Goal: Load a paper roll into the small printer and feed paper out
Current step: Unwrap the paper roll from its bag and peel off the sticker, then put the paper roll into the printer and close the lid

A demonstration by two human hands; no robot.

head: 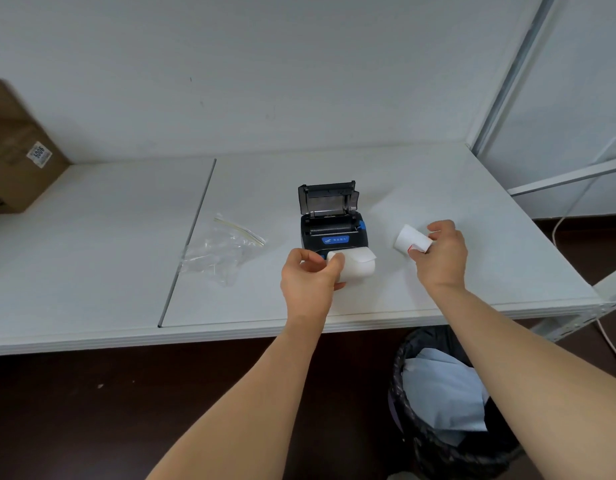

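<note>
Nearest to the camera, two bare forearms reach forward from the bottom edge. Between and below them, on the dark floor, stands a waste bin (452, 407) with a black liner and pale blue paper inside it.

Past the front edge of the white surface (92, 271), the left hand (308, 280) holds a wide paper roll (355, 266). The grip of this hand is closed around the left end of the roll, with the thumb on top and the fingers under it. A loose end of the paper stands up a little at the top right of the roll. The roll is just in front of the printer, and it hides the lower front of it.

The right hand (441, 256) is to the right, apart from the printer. Its grip is closed on a smaller roll (411, 239), which is pinched between the thumb and the fingertips and tilted, with a small red mark near its lower edge.

The small printer (334, 233) stands on the surface between the two hands, a little farther away. It is black with a blue label on its front and a blue part at its right side. Its lid (329, 199) is open and stands upright at the back, so the paper bay is exposed.

To the left of the printer lies a clear plastic bag (220, 251), crumpled, near a seam in the surface. Far left, at the wall, a cardboard box (15, 161) with a white sticker rests on the surface.
</note>
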